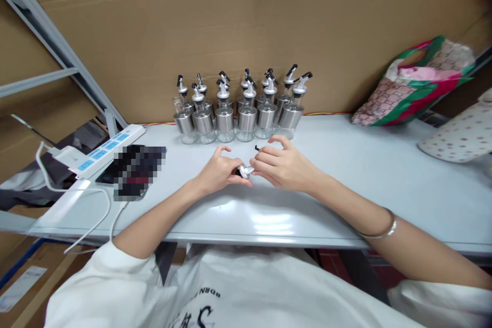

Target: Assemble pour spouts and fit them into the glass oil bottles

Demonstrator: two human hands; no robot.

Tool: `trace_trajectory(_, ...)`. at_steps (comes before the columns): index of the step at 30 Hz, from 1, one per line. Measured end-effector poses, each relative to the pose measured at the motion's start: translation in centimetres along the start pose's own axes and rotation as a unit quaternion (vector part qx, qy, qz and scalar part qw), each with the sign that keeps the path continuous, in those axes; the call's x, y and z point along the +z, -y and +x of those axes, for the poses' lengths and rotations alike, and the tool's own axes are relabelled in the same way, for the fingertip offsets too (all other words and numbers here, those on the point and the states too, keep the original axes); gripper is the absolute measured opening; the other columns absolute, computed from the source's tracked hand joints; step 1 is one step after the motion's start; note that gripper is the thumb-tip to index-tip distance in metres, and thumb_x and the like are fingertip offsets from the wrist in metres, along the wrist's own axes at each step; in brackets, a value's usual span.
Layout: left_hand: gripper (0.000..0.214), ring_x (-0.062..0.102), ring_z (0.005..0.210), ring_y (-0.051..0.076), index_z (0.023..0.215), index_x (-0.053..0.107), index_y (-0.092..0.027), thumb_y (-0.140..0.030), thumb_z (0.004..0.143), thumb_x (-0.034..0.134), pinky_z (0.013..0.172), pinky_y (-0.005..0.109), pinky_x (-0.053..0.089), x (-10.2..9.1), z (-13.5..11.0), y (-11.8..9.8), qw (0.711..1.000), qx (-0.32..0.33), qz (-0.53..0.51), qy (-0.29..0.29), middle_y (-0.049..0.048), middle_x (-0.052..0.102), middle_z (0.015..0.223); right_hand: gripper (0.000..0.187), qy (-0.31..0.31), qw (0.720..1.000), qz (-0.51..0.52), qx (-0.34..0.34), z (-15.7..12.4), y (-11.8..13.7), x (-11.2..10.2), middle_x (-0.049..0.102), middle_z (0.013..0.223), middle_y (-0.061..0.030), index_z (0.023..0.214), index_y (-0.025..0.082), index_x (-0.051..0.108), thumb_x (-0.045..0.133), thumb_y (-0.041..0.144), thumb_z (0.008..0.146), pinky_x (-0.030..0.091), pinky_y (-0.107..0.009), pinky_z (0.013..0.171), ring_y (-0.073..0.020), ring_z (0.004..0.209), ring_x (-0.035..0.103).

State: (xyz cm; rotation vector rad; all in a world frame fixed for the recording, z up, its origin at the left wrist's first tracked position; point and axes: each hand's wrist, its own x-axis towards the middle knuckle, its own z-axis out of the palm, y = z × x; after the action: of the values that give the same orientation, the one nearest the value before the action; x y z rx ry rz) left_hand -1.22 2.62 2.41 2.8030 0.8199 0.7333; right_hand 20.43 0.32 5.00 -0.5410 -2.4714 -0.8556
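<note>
Between my two hands, just above the table, is a silver and black bottle pourer (245, 171). My left hand (218, 171) is closed on its dark end, with thumb and finger pinching it. The fingers of my right hand (277, 165) pinch its spout end, and a small black tip pokes out beyond them. Behind my hands stand several glass bottles (246, 122) with steel sleeves, most topped with the same kind of pourer. The front leftmost bottle (185, 124) has an open neck without a pourer.
A white power strip (111, 148) with a charger and cables lies at the left, beside a blurred dark device (134, 171). Cardboard (215, 25) walls the back. A patterned bag (411, 87) and a white dotted object (457, 133) stand at the right of the table (346, 174).
</note>
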Motion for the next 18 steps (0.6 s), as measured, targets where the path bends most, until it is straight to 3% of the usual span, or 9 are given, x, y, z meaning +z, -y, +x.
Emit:
trace_trajectory(4, 0.063, 0.048, 0.045, 0.008, 0.063, 0.055, -0.017, -0.075, 0.077, 0.037, 0.097, 0.038, 0.033, -0.2, 0.0, 0.0, 1.000, 0.002, -0.006, -0.013, -0.0061, 0.057, 0.048, 0.027, -0.005, 1.000, 0.011, 0.012, -0.2, -0.1, 0.4, 0.064, 0.070, -0.0005, 0.082, 0.018, 0.060, 0.041, 0.027, 0.099, 0.029, -0.036, 0.088, -0.0159, 0.075, 0.054)
trace_trajectory(13, 0.056, 0.046, 0.043, 0.007, 0.061, 0.051, -0.017, -0.063, 0.089, 0.037, 0.089, 0.032, 0.039, -0.2, 0.1, -0.8, 0.996, -0.003, -0.016, -0.090, -0.0075, 0.054, 0.045, 0.034, 0.011, 0.980, 0.175, 0.096, -0.5, -0.4, 0.8, 0.063, 0.072, -0.0026, 0.082, 0.016, 0.059, 0.037, 0.035, 0.100, 0.032, -0.034, 0.079, -0.0159, 0.071, 0.051)
trace_trajectory(18, 0.053, 0.052, 0.055, 0.011, 0.075, 0.053, -0.018, -0.061, 0.092, 0.029, 0.086, 0.033, 0.039, -0.1, 0.0, -1.1, 0.988, 0.019, 0.049, -0.143, -0.0025, 0.061, 0.061, 0.032, -0.025, 0.975, 0.181, 0.124, -0.5, -0.4, 0.5, 0.061, 0.072, -0.0038, 0.086, 0.016, 0.058, 0.038, 0.036, 0.100, 0.033, -0.034, 0.076, -0.0181, 0.075, 0.051)
